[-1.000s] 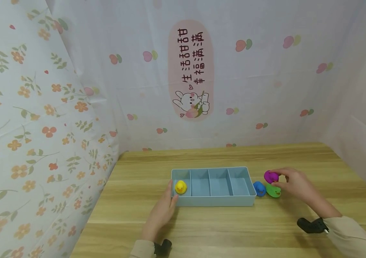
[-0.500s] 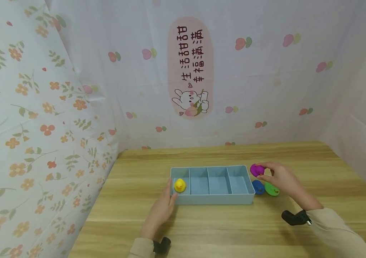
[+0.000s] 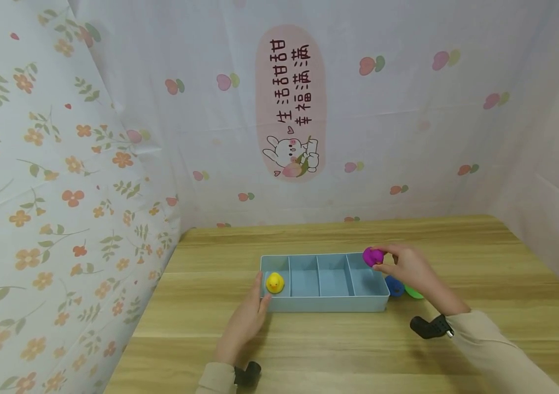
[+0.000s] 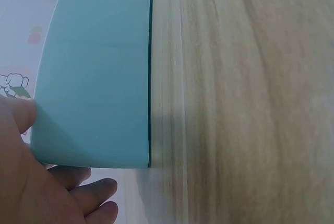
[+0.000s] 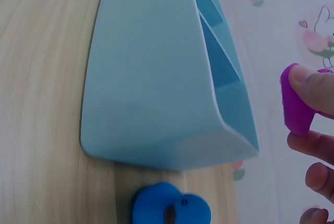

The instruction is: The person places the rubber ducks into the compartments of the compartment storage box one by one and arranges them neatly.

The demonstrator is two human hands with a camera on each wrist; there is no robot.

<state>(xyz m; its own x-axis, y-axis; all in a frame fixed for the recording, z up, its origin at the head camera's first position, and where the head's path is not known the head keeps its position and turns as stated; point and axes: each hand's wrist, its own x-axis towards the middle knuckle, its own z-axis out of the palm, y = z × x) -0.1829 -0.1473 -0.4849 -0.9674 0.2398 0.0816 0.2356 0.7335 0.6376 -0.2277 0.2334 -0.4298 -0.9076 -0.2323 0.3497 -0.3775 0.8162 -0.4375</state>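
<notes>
Creased pale cloth (image 3: 407, 137) with a fruit-like print rises behind the box (image 3: 326, 305), bearing one pink oval panel (image 3: 291, 104) with two columns of lettering and one rabbit, while a second, flower-printed cloth (image 3: 48, 219) hangs well to the box's left. Under the box lies a tabletop (image 3: 319, 350) with streaky wood grain. One long, smooth, light-blue box has straight walls, rounded lower corners and three thin dividers (image 3: 319, 278) making four compartments. Four rounded toy ducks show, one each in yellow, purple, blue and green. Of these, the yellow duck (image 3: 275, 283) sits upright in the box's leftmost compartment. The purple duck (image 3: 372, 256) is held up at the box's back right corner, clear of the rim, clamped between the thumb and fingertips of the right hand (image 3: 409, 271). Just beside the box's right end is the blue duck (image 3: 395, 286); beyond it, the green duck (image 3: 414, 293) is partly hidden by the right arm. At the box's left end, the left hand (image 3: 244, 323) has thumb and fingers apart, touching its front corner. Two beige sleeves (image 3: 496, 345) and two black wrist devices (image 3: 428, 327) show nearer than the box.
</notes>
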